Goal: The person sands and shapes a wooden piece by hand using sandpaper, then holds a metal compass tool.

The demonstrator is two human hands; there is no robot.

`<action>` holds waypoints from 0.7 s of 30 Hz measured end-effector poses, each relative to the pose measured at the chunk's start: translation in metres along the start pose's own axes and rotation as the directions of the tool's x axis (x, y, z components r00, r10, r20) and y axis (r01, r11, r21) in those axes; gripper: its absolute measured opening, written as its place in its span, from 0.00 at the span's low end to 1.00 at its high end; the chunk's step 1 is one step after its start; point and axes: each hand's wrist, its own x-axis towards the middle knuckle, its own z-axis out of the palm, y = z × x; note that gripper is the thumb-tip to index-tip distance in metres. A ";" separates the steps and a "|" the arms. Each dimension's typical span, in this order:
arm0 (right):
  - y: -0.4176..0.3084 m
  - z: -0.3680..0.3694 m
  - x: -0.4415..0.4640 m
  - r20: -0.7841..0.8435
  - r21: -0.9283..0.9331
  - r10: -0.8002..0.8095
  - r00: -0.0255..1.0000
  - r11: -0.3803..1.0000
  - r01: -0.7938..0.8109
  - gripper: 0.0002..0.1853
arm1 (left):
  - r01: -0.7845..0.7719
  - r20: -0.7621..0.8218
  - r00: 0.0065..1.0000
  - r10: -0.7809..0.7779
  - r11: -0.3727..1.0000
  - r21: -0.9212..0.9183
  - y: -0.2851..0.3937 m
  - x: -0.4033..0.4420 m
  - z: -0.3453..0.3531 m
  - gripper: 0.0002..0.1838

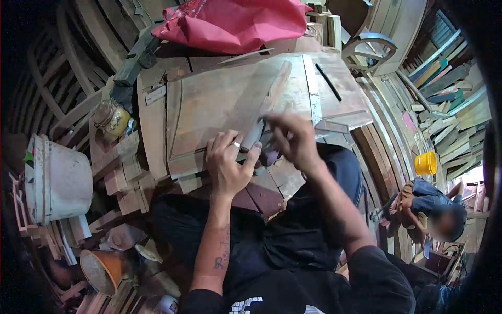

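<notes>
A narrow wooden strip (276,86) lies lengthwise on a broad wooden board (214,104) in front of me. My left hand (228,165), with a ring on one finger, holds the strip's near end, its thumb along the right side. That near end looks pale grey. Just right of it is my right hand (298,144), fingers curled and bent toward the strip. Something small and dark shows at its fingertips, too blurred to name. A pale flat strip (312,89) and a thin black rod (328,82) lie farther right on the board.
A red cloth or bag (235,26) lies at the back. To my left stand a jar (112,120), a white bucket (65,178) and an orange container (104,269). A yellow bucket (425,163) and a crouching person (436,209) are at right, among stacked wood pieces (460,152).
</notes>
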 end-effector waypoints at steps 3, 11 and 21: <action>0.005 -0.002 0.017 -0.050 -0.029 0.031 0.998 0.999 -0.032 0.17 | 0.014 0.014 1.000 -0.014 1.000 0.002 0.001 -0.002 0.000 0.21; 0.002 -0.002 0.018 -0.072 -0.033 0.019 0.997 0.999 -0.021 0.18 | 0.011 0.025 1.000 -0.011 1.000 -0.001 -0.002 -0.004 0.001 0.21; 0.019 -0.009 0.026 -0.185 0.007 0.072 0.980 0.997 -0.072 0.13 | 0.030 0.038 0.999 -0.030 0.999 -0.010 0.000 -0.001 0.000 0.22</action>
